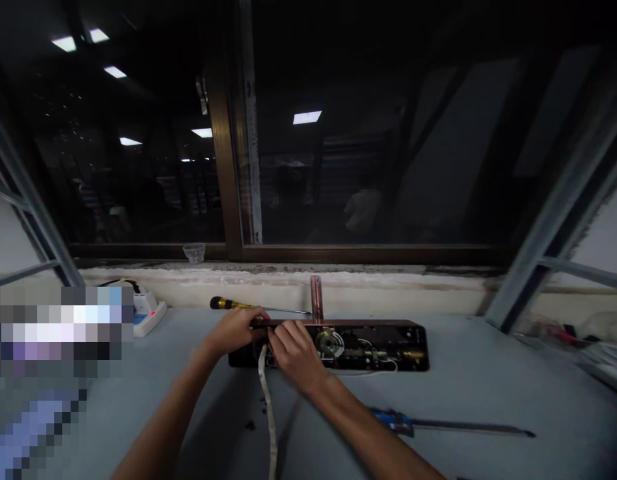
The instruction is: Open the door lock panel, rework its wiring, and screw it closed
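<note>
A long dark door-lock body (378, 347) lies open on the grey table (488, 387), its brass and metal parts showing. A copper-coloured handle stub (316, 297) stands up from its far edge. My left hand (236, 330) curls over the lock's left end and grips its upper edge. My right hand (293, 350) rests next to it, fingers pinched together inside the lock's left part; what they hold is hidden. A pale ribbon cable (268, 407) hangs from the lock toward me.
A yellow-handled screwdriver (238, 305) lies behind the lock. A blue-handled screwdriver (438, 425) lies right of my right forearm. A white power strip (146, 313) sits at left, a clear cup (194, 252) on the sill. Dark window ahead; metal frames at both sides.
</note>
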The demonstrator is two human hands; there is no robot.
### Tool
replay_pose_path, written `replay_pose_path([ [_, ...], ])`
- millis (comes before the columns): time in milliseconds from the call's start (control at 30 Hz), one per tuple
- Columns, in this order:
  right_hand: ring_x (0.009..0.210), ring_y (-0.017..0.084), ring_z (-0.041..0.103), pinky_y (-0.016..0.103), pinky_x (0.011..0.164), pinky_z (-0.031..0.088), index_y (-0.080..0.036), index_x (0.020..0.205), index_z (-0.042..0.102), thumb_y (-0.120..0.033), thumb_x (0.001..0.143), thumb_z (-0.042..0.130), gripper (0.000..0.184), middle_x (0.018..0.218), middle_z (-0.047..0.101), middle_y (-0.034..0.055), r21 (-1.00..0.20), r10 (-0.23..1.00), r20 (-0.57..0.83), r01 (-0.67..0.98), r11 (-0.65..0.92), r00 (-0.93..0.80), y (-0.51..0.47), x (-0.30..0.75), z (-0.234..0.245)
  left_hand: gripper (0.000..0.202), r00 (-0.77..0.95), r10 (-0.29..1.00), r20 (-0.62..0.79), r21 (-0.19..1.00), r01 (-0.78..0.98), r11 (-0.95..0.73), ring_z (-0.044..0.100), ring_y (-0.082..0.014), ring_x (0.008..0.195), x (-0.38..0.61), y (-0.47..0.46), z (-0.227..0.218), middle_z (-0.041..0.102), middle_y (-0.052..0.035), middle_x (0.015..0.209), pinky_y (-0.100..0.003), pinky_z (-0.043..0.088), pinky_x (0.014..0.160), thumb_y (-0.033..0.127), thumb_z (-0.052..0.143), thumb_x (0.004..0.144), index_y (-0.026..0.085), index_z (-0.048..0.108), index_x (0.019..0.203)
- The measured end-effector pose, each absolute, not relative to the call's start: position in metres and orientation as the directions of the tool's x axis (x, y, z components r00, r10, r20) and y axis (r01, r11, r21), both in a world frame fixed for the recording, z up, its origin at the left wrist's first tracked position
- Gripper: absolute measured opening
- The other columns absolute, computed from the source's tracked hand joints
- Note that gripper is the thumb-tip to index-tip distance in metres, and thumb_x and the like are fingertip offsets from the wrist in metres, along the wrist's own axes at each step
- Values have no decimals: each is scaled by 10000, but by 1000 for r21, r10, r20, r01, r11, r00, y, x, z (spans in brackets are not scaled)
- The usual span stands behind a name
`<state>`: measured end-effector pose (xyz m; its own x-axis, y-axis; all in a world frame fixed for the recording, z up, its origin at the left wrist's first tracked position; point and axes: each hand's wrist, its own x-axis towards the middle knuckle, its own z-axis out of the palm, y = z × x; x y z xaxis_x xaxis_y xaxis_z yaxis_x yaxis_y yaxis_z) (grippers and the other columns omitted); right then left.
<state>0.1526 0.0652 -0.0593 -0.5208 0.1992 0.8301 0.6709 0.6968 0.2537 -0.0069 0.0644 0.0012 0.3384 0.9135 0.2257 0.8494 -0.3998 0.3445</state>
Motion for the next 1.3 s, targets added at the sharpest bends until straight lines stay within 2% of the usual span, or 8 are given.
replay_pose_path([
  [267, 709, 179, 438, 323, 732, 338, -115, 851, 613, -109, 816, 455, 161, 681, 533, 51, 233, 240, 814, 675, 700, -529, 64, 156, -60, 146, 328, 920, 215, 332, 861, -385, 602, -162, 783, -6, 65, 0, 672, 5, 816, -211, 397, 651, 236, 560, 736, 222, 606, 874],
  [667, 663, 175, 408, 306, 647, 327, -125, 682, 594, -80, 744, 529, 100, 634, 489, 35, 224, 264, 809, 691, 688, -525, 62, 149, -52, 137, 295, 927, 229, 334, 871, -360, 601, -175, 776, -3, 64, 0, 674, -6, 795, -226, 393, 648, 226, 559, 723, 202, 621, 843],
  [833, 686, 187, 412, 324, 686, 337, -116, 696, 600, -84, 735, 534, 83, 656, 499, 44, 200, 276, 821, 706, 679, -499, 61, 148, -56, 148, 289, 932, 216, 336, 874, -350, 598, -170, 781, -3, 66, 0, 672, -8, 798, -223, 396, 667, 225, 573, 709, 199, 628, 843],
  [967, 712, 197, 418, 340, 740, 336, -89, 751, 623, -57, 734, 511, 117, 663, 512, 55, 215, 244, 836, 703, 678, -491, 59, 148, -57, 149, 288, 937, 199, 333, 879, -340, 596, -160, 775, -3, 65, 1, 671, -2, 797, -211, 397, 655, 244, 564, 721, 200, 628, 848],
  [1300, 676, 178, 429, 335, 741, 345, -93, 820, 632, -94, 805, 444, 188, 643, 523, 41, 248, 173, 848, 664, 705, -501, 63, 155, -59, 183, 294, 937, 190, 301, 891, -340, 597, -173, 767, -6, 67, -3, 663, 0, 782, -222, 385, 633, 242, 575, 713, 218, 612, 890],
])
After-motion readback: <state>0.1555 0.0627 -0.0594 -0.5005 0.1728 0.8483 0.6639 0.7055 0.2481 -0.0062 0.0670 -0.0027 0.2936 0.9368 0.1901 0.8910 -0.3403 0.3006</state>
